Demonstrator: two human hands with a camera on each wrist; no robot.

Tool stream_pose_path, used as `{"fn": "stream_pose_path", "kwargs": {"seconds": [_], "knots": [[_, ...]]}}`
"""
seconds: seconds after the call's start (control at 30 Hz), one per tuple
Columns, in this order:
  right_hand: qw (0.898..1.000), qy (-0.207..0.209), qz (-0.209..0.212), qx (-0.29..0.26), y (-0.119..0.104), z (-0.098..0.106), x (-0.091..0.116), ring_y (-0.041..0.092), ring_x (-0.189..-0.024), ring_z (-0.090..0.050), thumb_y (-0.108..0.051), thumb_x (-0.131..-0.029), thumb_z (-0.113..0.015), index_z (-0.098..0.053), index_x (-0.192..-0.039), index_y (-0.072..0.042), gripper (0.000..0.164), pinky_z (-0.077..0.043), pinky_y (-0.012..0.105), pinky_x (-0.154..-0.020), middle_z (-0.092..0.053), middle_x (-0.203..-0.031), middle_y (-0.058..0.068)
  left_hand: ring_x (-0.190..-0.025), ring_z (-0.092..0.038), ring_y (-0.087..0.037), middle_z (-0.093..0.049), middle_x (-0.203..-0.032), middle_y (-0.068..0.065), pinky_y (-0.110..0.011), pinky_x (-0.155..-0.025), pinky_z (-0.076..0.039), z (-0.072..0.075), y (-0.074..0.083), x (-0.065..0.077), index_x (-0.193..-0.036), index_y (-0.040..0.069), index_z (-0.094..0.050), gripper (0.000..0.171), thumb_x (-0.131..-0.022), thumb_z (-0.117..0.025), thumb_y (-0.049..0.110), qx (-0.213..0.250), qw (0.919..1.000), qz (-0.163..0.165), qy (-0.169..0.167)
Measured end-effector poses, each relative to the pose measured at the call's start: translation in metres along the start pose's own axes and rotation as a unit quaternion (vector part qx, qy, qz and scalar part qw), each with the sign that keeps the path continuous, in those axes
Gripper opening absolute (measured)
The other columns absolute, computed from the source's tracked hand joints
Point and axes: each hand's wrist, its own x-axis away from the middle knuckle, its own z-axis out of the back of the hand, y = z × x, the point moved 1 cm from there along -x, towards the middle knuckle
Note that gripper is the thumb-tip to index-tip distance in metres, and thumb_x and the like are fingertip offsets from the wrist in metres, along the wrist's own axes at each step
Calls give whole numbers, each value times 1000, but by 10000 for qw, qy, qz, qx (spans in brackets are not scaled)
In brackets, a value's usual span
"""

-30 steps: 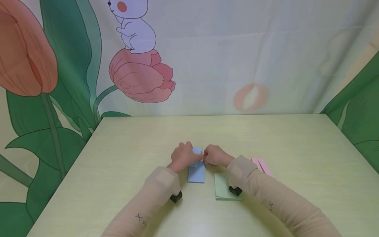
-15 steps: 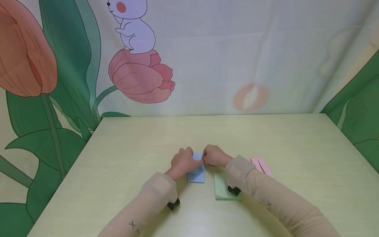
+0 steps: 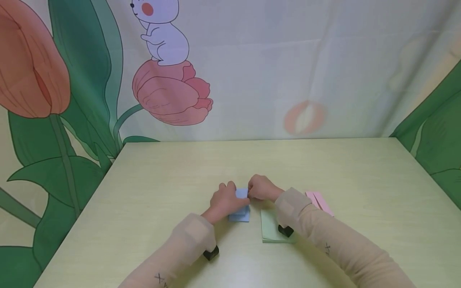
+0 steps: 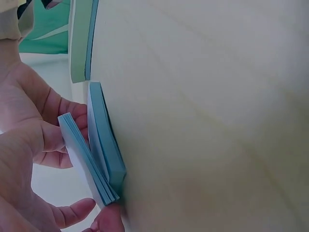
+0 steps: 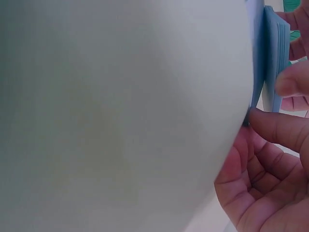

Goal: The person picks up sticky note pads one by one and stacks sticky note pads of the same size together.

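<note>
Two small blue pads, which look like sticky notes, are at mid-table. My left hand [image 3: 227, 201] grips one blue pad [image 4: 87, 159] between thumb and fingers, tilted against the other. The second blue pad [image 4: 107, 140] lies low on the table, its near end [image 3: 239, 219] showing below the left hand. Just right of them is my right hand [image 3: 263, 188], its fingers curled. In the right wrist view, the right thumb [image 5: 275, 125] and index finger pinch a corner of the blue stack [image 5: 258, 63] nearest the table. The right fingers partly hide that corner.
A pale green pad [image 3: 270, 228] sits beneath the right forearm, partly covered by the sleeve and wrist camera. Beyond that arm are pink strips or narrow pads [image 3: 319, 203]. A printed curtain [image 3: 252, 80] hangs behind the table's far edge.
The left hand has moved a little toward the person, bringing the held blue pad nearer and covering more of the lower pad. The right hand stays almost in place.
</note>
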Motion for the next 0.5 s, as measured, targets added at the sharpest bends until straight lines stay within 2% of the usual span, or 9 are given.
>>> {"fn": "stream_pose_path", "kwargs": {"seconds": [0.5], "knots": [[9999, -53, 10, -94, 3, 3, 0, 9, -45, -44, -1, -74, -59, -63, -64, -2, 10, -38, 19, -45, -51, -52, 0, -66, -46, -24, -43, -91, -13, -30, -53, -35, -8, 0, 3, -100, 4, -43, 53, -71, -67, 41, -194, 9998, -26, 56]]}}
